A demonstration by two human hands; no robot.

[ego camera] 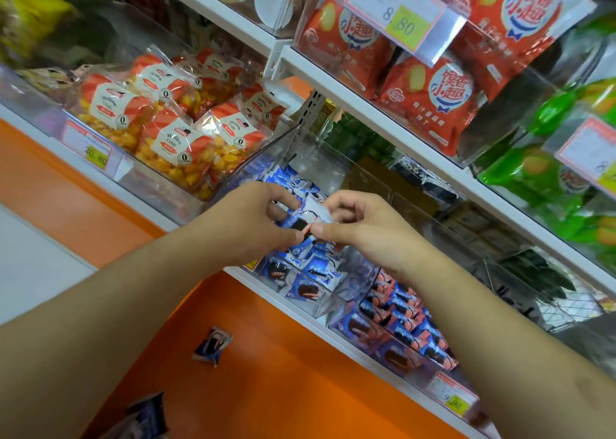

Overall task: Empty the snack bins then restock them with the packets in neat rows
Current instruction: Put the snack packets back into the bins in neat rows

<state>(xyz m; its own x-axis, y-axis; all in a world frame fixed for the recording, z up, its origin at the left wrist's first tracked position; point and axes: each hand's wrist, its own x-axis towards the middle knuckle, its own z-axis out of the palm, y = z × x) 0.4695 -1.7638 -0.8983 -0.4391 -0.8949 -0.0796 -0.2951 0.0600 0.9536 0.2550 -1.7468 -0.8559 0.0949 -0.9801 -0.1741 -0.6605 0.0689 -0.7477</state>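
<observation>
- Restocking looks underway: left hand (263,218) and right hand (360,225) each have a pinching grip on one blue-white packet (308,217) above the clear bin (336,282).
- Next: lower it into a row at the bin's front edge.

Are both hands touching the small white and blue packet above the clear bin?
Touching. The head view shows the left hand and the right hand each pinching the small packet by its sides, above the clear bin.
</observation>
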